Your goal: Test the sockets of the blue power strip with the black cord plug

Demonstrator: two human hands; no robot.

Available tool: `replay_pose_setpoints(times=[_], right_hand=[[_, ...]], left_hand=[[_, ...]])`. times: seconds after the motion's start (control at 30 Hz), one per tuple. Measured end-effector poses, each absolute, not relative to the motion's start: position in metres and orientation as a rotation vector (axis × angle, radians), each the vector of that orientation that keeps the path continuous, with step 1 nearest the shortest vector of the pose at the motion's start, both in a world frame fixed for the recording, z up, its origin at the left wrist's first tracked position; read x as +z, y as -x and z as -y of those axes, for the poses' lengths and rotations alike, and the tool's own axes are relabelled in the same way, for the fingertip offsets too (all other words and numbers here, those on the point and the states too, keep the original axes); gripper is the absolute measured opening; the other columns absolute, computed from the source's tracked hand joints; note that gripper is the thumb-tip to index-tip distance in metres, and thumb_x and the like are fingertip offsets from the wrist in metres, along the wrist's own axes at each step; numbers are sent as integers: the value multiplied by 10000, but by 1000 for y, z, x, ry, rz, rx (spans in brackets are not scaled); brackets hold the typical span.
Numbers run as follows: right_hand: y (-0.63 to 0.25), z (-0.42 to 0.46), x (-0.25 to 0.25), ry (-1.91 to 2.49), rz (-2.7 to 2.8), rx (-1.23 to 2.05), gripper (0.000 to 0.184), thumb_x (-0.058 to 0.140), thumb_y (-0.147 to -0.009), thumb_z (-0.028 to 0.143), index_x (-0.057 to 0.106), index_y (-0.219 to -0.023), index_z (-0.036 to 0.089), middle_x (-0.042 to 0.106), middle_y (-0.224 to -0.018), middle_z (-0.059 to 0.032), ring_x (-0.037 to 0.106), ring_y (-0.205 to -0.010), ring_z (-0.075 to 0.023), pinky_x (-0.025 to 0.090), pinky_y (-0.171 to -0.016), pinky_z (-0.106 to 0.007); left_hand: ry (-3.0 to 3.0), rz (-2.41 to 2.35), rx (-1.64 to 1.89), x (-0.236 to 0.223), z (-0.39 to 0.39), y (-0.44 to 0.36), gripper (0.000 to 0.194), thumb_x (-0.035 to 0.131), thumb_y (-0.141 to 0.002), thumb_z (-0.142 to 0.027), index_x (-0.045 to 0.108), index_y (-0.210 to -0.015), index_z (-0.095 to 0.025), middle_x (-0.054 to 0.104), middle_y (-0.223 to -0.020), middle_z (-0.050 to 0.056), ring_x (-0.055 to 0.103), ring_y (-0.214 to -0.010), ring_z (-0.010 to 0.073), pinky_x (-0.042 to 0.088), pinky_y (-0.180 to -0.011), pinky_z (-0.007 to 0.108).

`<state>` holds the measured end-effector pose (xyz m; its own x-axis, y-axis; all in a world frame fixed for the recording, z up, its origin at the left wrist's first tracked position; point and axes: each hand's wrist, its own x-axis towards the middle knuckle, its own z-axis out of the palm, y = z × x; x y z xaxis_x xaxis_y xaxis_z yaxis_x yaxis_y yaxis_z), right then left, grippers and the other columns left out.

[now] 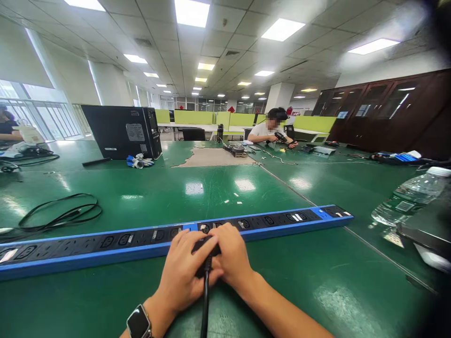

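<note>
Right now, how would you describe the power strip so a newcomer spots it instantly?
Find the big green table. Across it, by the left hand and right hand, lies the power strip. Blue sides and a row of black sockets set it apart from the looped black cable nearby.

Got long blue power strip (155,235) lying flat on green table (299,281), sockets up, running crosswise well short of far edge, left end out of view. Also got black plug (201,245), partly hidden, at strip's mid-length; can't tell if seated. Trails thick black cable (206,300).
</note>
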<state>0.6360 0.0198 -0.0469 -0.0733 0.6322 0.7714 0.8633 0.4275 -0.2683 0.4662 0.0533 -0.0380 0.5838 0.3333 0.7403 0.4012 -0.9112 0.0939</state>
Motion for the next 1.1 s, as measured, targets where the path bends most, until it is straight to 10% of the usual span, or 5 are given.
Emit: replay_pose_setpoints(times=[0.57, 1.1], right_hand=[[-668, -33, -60, 1667, 1668, -329, 276, 566, -872, 397, 664, -1063, 224, 686, -1144, -71, 578, -1083, -259, 393, -954, -451], [-663, -31, -58, 1722, 1686, -299, 256, 543, -894, 385, 670, -1063, 240, 678, -1202, -52, 562, -1141, -257, 344, -965, -452]], left_hand=[[2119, 1687, -1576, -33, -97, -341, 481, 534, -870, -581, 646, -1179, -230, 748, -1024, 55, 713, -843, 223, 553, -742, 307], [2505, 1296, -1191, -46, -101, -352, 365, 538, -901, -495, 662, -1134, -243, 735, -1034, 64, 685, -936, 233, 542, -879, 374]])
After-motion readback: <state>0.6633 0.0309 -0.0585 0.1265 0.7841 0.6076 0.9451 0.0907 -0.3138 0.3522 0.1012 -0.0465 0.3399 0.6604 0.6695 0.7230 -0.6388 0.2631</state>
